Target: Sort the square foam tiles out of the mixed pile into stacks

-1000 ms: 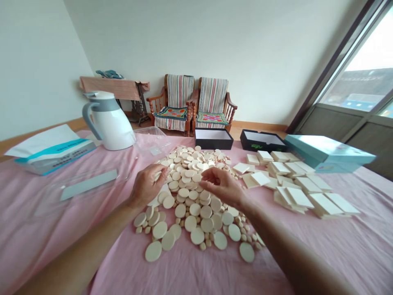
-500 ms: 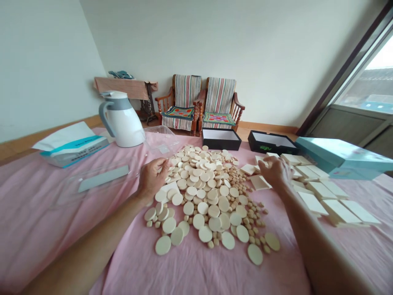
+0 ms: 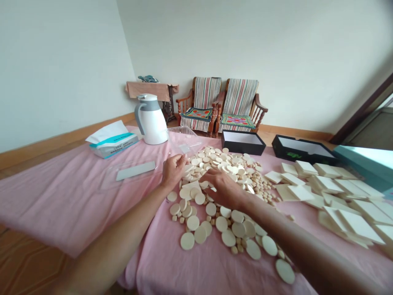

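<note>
A heap of round wooden discs (image 3: 229, 237) is spread over the pink cloth, with small wooden beads or cubes (image 3: 265, 184) mixed in along its right side. At the heap's left edge is my left hand (image 3: 173, 172), its fingers curled and pressed together; whatever they may hold is too small to make out. My right hand (image 3: 222, 188) reaches across over the middle of the heap, thumb and fingers apart and pointing left. Just left of its fingertips, a pale square wooden piece (image 3: 192, 186) lies among the discs. Wooden squares (image 3: 325, 184) lie in stacks at the right.
Two black boxes (image 3: 244, 148) (image 3: 302, 155) stand behind the heap, with a light blue box (image 3: 365, 164) at the far right. On the left are a white jug (image 3: 155, 125), a tissue pack (image 3: 115, 143) and clear plastic trays (image 3: 135, 171). Two chairs (image 3: 208, 98) stand beyond the table.
My right hand has moved left from the stacked squares to the middle of the heap. My left hand stays at the heap's left edge. The view has turned somewhat to the left.
</note>
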Tool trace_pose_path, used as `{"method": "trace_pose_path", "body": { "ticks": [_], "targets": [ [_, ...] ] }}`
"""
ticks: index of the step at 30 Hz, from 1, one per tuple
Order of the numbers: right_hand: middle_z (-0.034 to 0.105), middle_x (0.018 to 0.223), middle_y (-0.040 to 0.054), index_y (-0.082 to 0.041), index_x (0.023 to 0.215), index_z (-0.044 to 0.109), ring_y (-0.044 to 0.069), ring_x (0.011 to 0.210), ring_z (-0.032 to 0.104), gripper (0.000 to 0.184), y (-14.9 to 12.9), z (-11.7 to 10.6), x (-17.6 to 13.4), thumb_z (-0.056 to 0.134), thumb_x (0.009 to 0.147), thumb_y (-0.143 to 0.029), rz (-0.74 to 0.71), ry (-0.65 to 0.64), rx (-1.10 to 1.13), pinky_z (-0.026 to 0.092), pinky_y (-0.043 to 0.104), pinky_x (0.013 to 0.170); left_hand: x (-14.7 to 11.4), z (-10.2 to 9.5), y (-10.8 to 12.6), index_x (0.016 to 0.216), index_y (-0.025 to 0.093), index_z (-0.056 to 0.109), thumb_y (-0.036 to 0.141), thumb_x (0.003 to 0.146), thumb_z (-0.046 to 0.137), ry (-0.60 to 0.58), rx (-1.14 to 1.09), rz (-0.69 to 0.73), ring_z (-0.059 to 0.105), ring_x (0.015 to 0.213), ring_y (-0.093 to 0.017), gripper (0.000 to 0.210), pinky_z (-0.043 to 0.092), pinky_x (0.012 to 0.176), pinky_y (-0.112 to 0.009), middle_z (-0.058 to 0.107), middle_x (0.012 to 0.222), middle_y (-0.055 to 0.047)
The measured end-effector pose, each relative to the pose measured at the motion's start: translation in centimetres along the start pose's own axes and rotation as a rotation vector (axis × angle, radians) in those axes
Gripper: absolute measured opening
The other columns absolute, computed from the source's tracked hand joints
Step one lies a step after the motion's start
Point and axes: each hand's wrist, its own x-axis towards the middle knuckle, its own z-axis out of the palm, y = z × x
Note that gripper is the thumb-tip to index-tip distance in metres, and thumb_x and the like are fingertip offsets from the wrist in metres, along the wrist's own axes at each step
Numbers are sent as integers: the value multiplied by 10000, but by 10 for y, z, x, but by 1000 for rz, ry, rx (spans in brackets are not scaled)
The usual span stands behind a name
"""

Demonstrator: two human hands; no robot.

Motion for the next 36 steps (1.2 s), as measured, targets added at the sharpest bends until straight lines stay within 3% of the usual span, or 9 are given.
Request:
{"method": "trace_pose_path", "body": {
  "ticks": [3,11,14,18,21,27,32,36],
  "targets": [
    [623,973,82,-153,955,657,197,926,552,219,-13,13,16,611,747,-104,-32,-49,-21,433,345,854,-2,3,-4,716,177,647,471,900,445,-25,4,-23,670,712,-182,401,490,677,-262,725,756,-58],
    [584,1034,119,-155,953,648,247,992,505,255,-23,23,32,692,729,-270,102,-128,-102,405,363,844,-7,21,-16,827,178,646,453,880,469,-49,-14,-87,651,774,-185,332,481,704,-267,714,835,-46],
    [594,977,91,-165,913,614,237,952,505,263,-21,25,30,717,694,-267,145,-84,-61,395,358,834,-9,23,-18,836,184,648,473,875,472,-77,-20,-90,644,795,-191,340,475,709,-271,713,848,-39],
    [584,746,-3,-186,816,544,147,723,521,131,-19,24,24,633,725,-155,245,-8,176,398,280,700,-9,22,-17,840,184,649,488,879,454,-106,-25,-89,639,820,-204,364,470,717,-281,708,853,-44],
    [603,733,-15,-195,793,526,121,675,537,80,-9,15,14,587,760,-154,289,157,341,408,252,655,-8,21,-16,836,181,649,506,878,443,-120,-31,-83,637,826,-215,387,467,716,-287,702,839,-49],
    [667,756,33,-194,825,579,169,687,614,159,54,-26,-48,575,787,-349,555,496,324,452,289,625,-6,22,-19,824,183,641,521,869,444,-101,-56,-89,648,844,-229,394,477,723,-292,706,851,-67],
    [691,751,65,-203,821,637,214,651,617,237,121,-57,-132,584,728,-415,861,606,-9,438,328,581,-6,22,-20,823,185,633,522,869,444,-90,-44,-99,650,846,-234,389,476,743,-302,704,862,-74],
    [700,764,97,-201,834,680,281,736,634,255,146,-74,-168,567,708,-392,1006,635,-260,447,396,642,-6,22,-19,833,184,630,539,876,429,-91,-29,-107,641,820,-232,409,463,741,-305,695,842,-70]
  ]
}}
